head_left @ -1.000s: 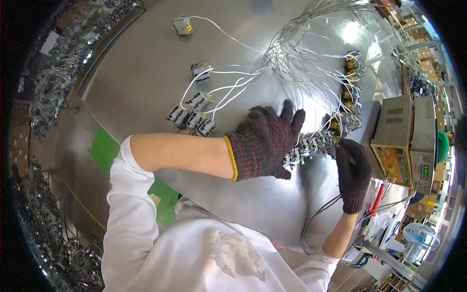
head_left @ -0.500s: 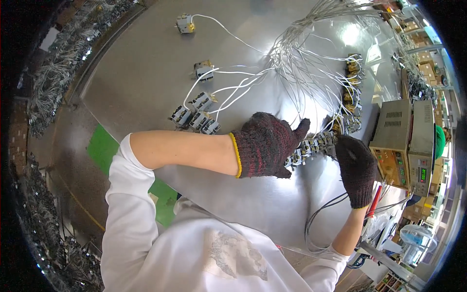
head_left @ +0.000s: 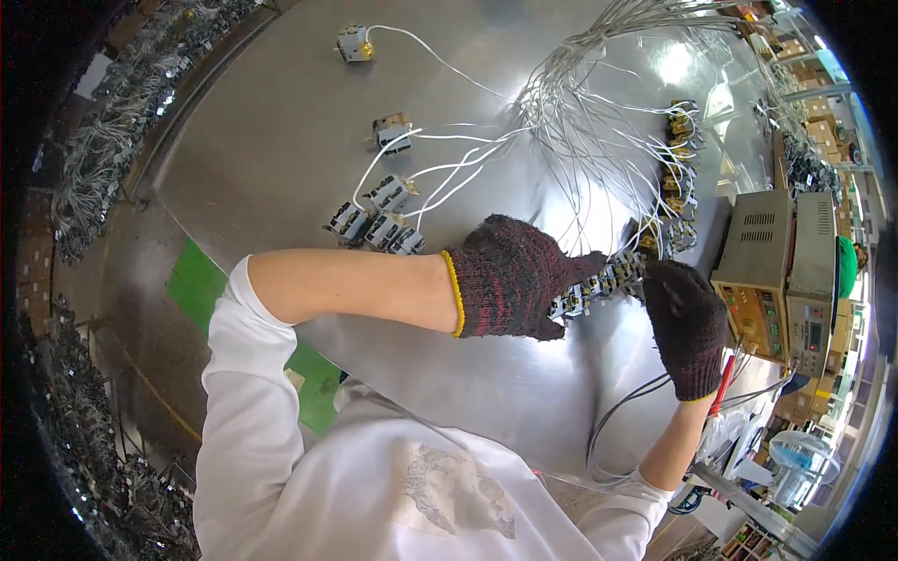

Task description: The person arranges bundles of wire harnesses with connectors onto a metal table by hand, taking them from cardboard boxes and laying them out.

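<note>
Dark knitted gloves with yellow cuffs cover both hands. My left hand spans the near-left end of a slanting row of small grey block-shaped electrical parts, its index finger laid along the far side and its thumb on the near side. At the row's right end, my right hand is closed with curled fingers; what they hold is hidden. White wires fan out from a bundle at the far side to these parts. Another line of such parts, with brassy sides, continues away from the row.
Several loose wired parts lie left of my hands, with a lone one farther off. A boxy metal test instrument stands at the right. Dark cables loop near my right forearm. A fan is at lower right.
My left index finger has come down from a raised position onto the row. The green digits on the instrument's display have gone dim. My right hand has barely shifted.
</note>
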Demonstrator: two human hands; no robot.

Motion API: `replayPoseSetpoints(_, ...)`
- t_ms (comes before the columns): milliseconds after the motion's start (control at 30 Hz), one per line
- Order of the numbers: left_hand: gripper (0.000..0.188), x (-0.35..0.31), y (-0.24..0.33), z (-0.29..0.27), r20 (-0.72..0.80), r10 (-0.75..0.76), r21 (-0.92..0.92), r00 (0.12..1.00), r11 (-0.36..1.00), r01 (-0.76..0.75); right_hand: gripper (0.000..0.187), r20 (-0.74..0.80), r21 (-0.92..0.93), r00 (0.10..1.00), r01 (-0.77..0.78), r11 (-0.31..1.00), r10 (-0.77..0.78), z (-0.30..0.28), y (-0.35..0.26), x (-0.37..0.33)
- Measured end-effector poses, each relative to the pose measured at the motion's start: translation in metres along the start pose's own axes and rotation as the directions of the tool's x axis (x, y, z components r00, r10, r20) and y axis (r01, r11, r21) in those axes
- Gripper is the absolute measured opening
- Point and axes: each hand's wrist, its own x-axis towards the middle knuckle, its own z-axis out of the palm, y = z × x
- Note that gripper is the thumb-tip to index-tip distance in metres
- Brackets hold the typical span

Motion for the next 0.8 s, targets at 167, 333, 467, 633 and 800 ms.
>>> replayPoseSetpoints(167,0.086,0.000,-0.003,0.010,-0.076,0.017,-0.022,0.997,1.000,-0.018,0.019,0.050,-0.072,0.996,0.072,0.995,-0.068,-0.004,-0.003,0.001)
replayPoseSetpoints(333,0.086,0.002,-0.001,0.006,-0.129,0.025,-0.019,0.991,0.999,-0.028,0.020,-0.038,0.086,0.998,-0.051,0.995,0.055,0.007,0.001,-0.009)
replayPoseSetpoints(467,0.088,0.004,-0.003,0.010,-0.103,0.013,-0.045,0.995,0.999,-0.018,0.021,-0.007,0.179,0.995,-0.093,0.979,0.096,0.011,-0.003,-0.008)
replayPoseSetpoints(633,0.089,0.005,-0.004,0.013,-0.166,0.035,-0.031,0.986,0.999,-0.041,0.022,-0.011,0.004,0.991,0.132,0.991,-0.132,0.007,-0.006,-0.001)
replayPoseSetpoints(800,0.084,0.005,-0.004,0.014,-0.171,0.033,-0.025,0.985,0.999,-0.038,0.022,0.050,-0.001,0.988,0.146,0.989,-0.145,0.000,-0.009,0.001)
